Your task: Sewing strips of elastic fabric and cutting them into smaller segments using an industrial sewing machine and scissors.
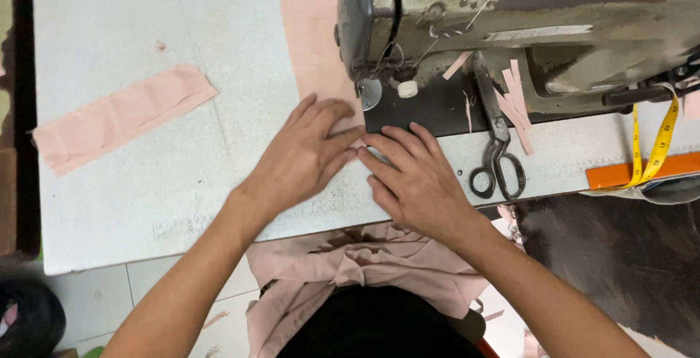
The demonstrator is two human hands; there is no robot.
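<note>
My left hand (306, 155) lies flat, fingers spread, on a strip of pale pink fabric (315, 37) that runs up the grey table under the head of an old sewing machine (525, 15). My right hand (415, 179) rests palm down beside it, fingertips touching the left hand's fingers near the machine's needle area (372, 94). Both hands press on the cloth and table; neither grips anything. More pink fabric (364, 270) hangs bunched over my lap below the table's edge.
A loose pink fabric strip (120, 117) lies at the left of the grey table (146, 205). Black scissors (498, 161) lie right of my right hand, with small pink scraps (514, 103) nearby. A yellow measuring tape (656, 146) drapes over an orange block (642, 172) at far right.
</note>
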